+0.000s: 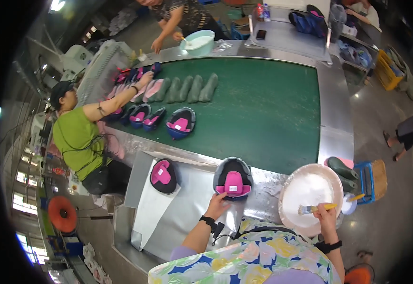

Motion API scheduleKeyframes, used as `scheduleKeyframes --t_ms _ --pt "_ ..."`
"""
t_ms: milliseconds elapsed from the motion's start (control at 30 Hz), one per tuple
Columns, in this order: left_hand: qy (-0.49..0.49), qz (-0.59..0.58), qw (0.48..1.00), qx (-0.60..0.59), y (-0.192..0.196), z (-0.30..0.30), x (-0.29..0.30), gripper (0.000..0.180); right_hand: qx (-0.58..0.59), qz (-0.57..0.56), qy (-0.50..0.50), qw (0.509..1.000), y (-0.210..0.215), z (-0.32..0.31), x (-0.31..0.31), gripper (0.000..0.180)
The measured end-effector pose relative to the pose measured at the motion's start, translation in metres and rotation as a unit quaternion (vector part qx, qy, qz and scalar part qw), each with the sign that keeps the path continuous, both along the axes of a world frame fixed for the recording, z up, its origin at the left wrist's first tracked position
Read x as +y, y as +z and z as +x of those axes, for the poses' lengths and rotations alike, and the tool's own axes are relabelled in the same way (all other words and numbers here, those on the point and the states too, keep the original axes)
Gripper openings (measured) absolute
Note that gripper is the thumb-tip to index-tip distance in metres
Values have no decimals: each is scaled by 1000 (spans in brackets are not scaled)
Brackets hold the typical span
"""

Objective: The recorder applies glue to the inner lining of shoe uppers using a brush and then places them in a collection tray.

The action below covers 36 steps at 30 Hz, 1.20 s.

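At the near edge of the steel bench, my left hand (217,204) has its fingers closed on the near rim of a shoe upper (234,177). This upper is dark with a grey edge, and a bright pink tongue with a white label faces up. My right hand (327,218) grips the yellow handle of a flat paintbrush (316,208). The bristles are over a wide pale basin (284,213) holding white liquid. Left of my left hand, another dark and pink upper (164,175) lies on a white sheet (155,208).
Beyond is a green conveyor belt (263,109) with several dark green shoe lasts (209,87) and uppers (181,124). A person in green (81,142) reaches over its left side; another stands by a mint basin (199,43). Right of my basin are lasts (343,173) and a stool (379,179).
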<state>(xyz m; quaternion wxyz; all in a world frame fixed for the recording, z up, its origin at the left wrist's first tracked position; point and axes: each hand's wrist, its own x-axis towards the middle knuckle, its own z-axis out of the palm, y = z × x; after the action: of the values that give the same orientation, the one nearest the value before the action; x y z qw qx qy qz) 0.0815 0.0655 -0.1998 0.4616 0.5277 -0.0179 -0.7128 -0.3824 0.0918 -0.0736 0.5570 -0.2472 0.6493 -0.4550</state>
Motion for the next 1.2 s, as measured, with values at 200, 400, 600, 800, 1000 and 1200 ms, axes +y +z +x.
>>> scheduleKeyframes --t_ms 200,400,600,800,1000,1200 --pt "-2 -43 998 -41 41 0 -14 41 -17 6 -21 1000 -6 -3 6 20" --pt "6 -53 995 -81 59 12 -12 45 -24 -13 -1 1000 -11 -8 8 19" --pt "27 -17 992 -122 33 24 2 39 -14 2 6 1000 -14 -4 5 18" --pt "-13 -65 993 -102 20 30 10 32 11 -20 27 999 -15 -2 2 21" --pt "43 -90 989 -112 25 46 -2 27 -29 -28 10 999 -14 -4 2 23" --pt "25 -29 978 -203 5 104 -12 22 -24 -21 -4 999 -23 -8 11 20"
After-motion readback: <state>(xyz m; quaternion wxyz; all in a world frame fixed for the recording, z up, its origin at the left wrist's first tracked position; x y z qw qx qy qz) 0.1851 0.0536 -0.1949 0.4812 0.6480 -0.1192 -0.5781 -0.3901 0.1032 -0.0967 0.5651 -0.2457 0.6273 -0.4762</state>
